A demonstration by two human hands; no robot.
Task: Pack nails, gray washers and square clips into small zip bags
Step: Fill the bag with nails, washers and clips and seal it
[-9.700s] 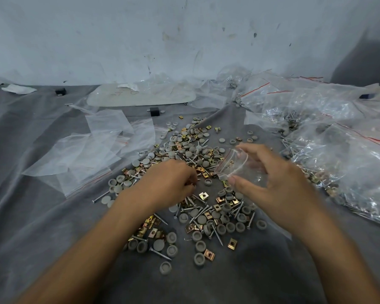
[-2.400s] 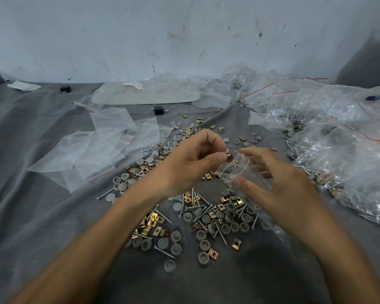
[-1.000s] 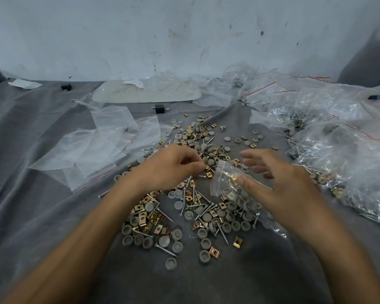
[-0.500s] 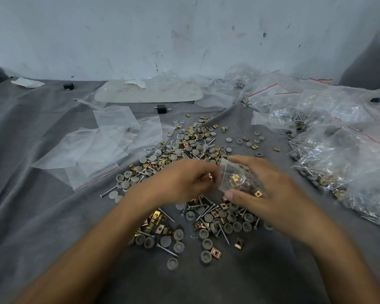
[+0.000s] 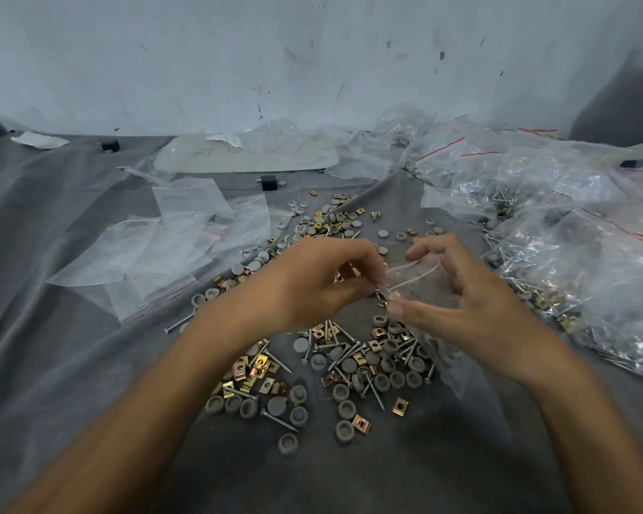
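Two hands meet over a heap of loose hardware on a creased gray cloth (image 5: pixel 71 365). The left hand (image 5: pixel 312 280) is curled tight, thumb and fingertips pinched together on what looks like a small brassy clip (image 5: pixel 387 296). It holds this right at the mouth of a bag (image 5: pixel 424 280), a little pouch of thin, clear, crinkled plastic. The right hand (image 5: pixel 476 307) holds that bag: its thumb presses the near lip, its forefinger hooks the far lip, and the other fingers bend loosely behind. The mouth gapes between the two hands. What already lies inside the bag is too blurred to tell. Under both hands and just nearer than them lie the loose parts, tumbled together. The washers (image 5: pixel 344 430) are round, matte gray and dished like shallow cups. The clips (image 5: pixel 400 406) are square folded plates of yellow-gold metal with a hole in the middle. The nails (image 5: pixel 279 420) are thin bright steel with flat heads. More of the same scatters beyond the hands toward a scuffed pale wall (image 5: pixel 312 50). Left of the left hand, well apart, lie flat empty bags (image 5: pixel 156 254), limp and glossy, with thin red lines at their rims. Right of the right hand rises a shiny, rumpled mound of filled bags (image 5: pixel 579 261), with nails showing through the film.
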